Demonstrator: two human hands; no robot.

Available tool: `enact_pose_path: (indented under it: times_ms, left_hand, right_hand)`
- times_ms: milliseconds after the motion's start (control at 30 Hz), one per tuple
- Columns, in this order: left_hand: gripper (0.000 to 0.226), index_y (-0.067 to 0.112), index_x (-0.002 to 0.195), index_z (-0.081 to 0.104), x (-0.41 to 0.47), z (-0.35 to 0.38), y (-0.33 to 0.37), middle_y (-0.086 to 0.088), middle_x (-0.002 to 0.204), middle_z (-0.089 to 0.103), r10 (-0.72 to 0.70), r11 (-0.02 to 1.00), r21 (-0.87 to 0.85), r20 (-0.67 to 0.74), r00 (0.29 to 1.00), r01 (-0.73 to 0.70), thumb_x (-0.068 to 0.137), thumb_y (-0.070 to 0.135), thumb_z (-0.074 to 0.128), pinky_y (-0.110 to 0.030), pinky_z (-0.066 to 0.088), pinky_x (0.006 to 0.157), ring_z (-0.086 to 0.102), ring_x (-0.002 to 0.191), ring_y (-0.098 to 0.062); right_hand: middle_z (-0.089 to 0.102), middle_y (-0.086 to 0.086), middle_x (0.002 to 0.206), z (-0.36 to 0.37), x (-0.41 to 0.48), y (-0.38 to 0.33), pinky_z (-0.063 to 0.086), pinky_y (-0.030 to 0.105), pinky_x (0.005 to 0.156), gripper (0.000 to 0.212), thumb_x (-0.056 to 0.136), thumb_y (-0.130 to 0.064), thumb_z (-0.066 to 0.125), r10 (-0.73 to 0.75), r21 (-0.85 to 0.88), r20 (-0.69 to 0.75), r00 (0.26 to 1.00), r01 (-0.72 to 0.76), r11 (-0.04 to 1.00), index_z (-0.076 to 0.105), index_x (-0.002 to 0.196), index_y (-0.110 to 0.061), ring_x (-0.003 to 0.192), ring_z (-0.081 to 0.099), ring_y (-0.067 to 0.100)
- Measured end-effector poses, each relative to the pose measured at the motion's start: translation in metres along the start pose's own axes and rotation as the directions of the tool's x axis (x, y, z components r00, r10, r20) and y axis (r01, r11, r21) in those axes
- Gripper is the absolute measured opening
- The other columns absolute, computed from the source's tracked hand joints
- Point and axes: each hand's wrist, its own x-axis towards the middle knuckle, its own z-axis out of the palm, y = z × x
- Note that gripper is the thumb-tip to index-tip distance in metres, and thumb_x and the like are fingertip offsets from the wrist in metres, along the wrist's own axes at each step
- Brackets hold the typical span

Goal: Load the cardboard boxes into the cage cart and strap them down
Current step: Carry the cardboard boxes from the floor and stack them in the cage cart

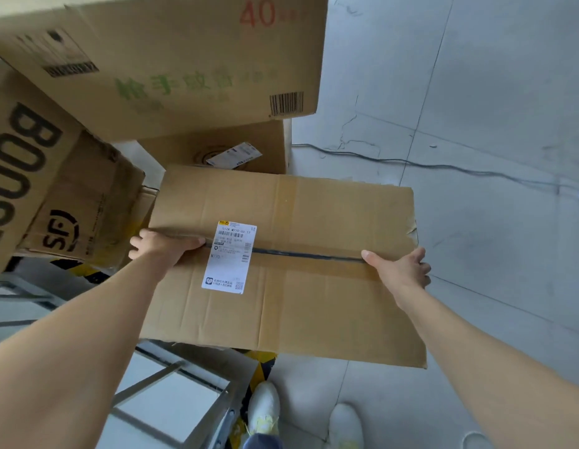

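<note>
Red "40" on top box [171, 59]; "SF" on left box [87, 202].

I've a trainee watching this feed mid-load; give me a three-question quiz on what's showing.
1. True or false: both hands hold the labelled cardboard box.
2. What is red on the top box? A) 40 B) 15 C) 99
3. What lies on the floor, right of the stack?

Key:
1. True: left hand and right hand grip opposite edges.
2. A
3. A dark cable.
</note>
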Motion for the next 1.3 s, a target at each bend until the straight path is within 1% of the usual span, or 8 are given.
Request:
enact_pose_path:
  times_ms: [100, 200, 400, 600, 700, 800, 1033, 1300]
  left_hand:
    - [0.117, 0.001, 0.143, 0.022, -0.045, -0.036, 0.021, -0.016, 0.146, 0.028, 0.025, 0.999, -0.041, -0.041, 0.999, -0.026, 0.059, 0.054, 0.083, -0.045, 0.024, 0.11, 0.027, 0.135, -0.035]
    - [0.113, 0.002, 0.14, 0.028, -0.092, -0.075, 0.038, -0.015, 0.142, 0.032, 0.057, 0.99, -0.123, -0.079, 0.995, -0.067, 0.058, 0.056, 0.083, -0.047, 0.027, 0.108, 0.029, 0.132, -0.035]
    - [0.116, 0.003, 0.136, 0.034, -0.188, -0.158, 0.079, -0.015, 0.14, 0.035, 0.128, 0.969, -0.192, -0.14, 0.982, -0.154, 0.051, 0.066, 0.08, -0.049, 0.028, 0.108, 0.032, 0.13, -0.036]
    - [0.119, 0.001, 0.14, 0.031, -0.279, -0.244, 0.119, -0.016, 0.141, 0.033, 0.194, 0.928, -0.285, -0.185, 0.963, -0.241, 0.053, 0.065, 0.081, -0.046, 0.032, 0.107, 0.03, 0.13, -0.035]
    - [0.12, 0.004, 0.137, 0.039, -0.316, -0.287, 0.135, -0.015, 0.138, 0.037, 0.219, 0.892, -0.351, -0.212, 0.952, -0.284, 0.046, 0.069, 0.081, -0.046, 0.036, 0.105, 0.034, 0.128, -0.034]
    - [0.119, 0.004, 0.141, 0.032, -0.351, -0.331, 0.147, -0.014, 0.142, 0.033, 0.24, 0.856, -0.393, -0.273, 0.932, -0.335, 0.051, 0.067, 0.081, -0.046, 0.031, 0.109, 0.029, 0.133, -0.033]
    - [0.111, 0.005, 0.139, 0.033, -0.408, -0.433, 0.139, -0.012, 0.141, 0.033, 0.226, 0.768, -0.477, -0.422, 0.878, -0.427, 0.057, 0.064, 0.079, -0.044, 0.03, 0.108, 0.03, 0.131, -0.033]
    - [0.11, 0.006, 0.139, 0.033, -0.432, -0.526, 0.06, -0.011, 0.141, 0.034, 0.063, 0.722, -0.553, -0.546, 0.836, -0.416, 0.058, 0.063, 0.079, -0.041, 0.029, 0.106, 0.032, 0.13, -0.031]
  right_hand:
    - [0.032, 0.018, 0.138, -0.053, -0.026, -0.013, 0.034, 0.054, 0.103, 0.103, 0.067, -0.059, 0.075, -0.015, 0.042, -0.024, 1.0, 0.016, 0.999, 0.016, 0.141, -0.018, 0.126, 0.034, 0.039]
    - [0.032, 0.018, 0.139, -0.111, -0.057, -0.026, 0.032, 0.054, 0.102, 0.106, 0.067, -0.061, 0.074, -0.029, 0.071, -0.055, 0.998, 0.033, 0.997, 0.015, 0.143, -0.016, 0.126, 0.035, 0.039]
    - [0.037, 0.017, 0.136, -0.237, -0.118, -0.053, 0.03, 0.052, 0.1, 0.1, 0.067, -0.062, 0.074, -0.047, 0.157, -0.132, 0.99, 0.068, 0.985, 0.023, 0.138, -0.013, 0.124, 0.037, 0.038]
    - [0.039, 0.017, 0.134, -0.355, -0.17, -0.086, 0.032, 0.052, 0.101, 0.096, 0.065, -0.063, 0.074, -0.128, 0.233, -0.227, 0.966, 0.181, 0.955, 0.028, 0.133, -0.013, 0.123, 0.037, 0.038]
    - [0.038, 0.016, 0.133, -0.407, -0.196, -0.105, 0.03, 0.05, 0.1, 0.097, 0.065, -0.065, 0.072, -0.183, 0.254, -0.27, 0.945, 0.253, 0.933, 0.027, 0.135, -0.015, 0.122, 0.037, 0.037]
    - [0.037, 0.015, 0.134, -0.449, -0.223, -0.124, 0.029, 0.05, 0.101, 0.101, 0.066, -0.066, 0.071, -0.239, 0.279, -0.31, 0.92, 0.328, 0.903, 0.024, 0.139, -0.015, 0.123, 0.036, 0.037]
    - [0.035, 0.019, 0.138, -0.507, -0.282, -0.171, 0.031, 0.053, 0.106, 0.104, 0.067, -0.062, 0.073, -0.381, 0.344, -0.35, 0.856, 0.496, 0.797, 0.022, 0.143, -0.012, 0.126, 0.034, 0.039]
    - [0.033, 0.018, 0.143, -0.5, -0.368, -0.225, 0.03, 0.055, 0.107, 0.11, 0.065, -0.063, 0.074, -0.54, 0.346, -0.321, 0.778, 0.628, 0.697, 0.019, 0.148, -0.015, 0.129, 0.032, 0.039]
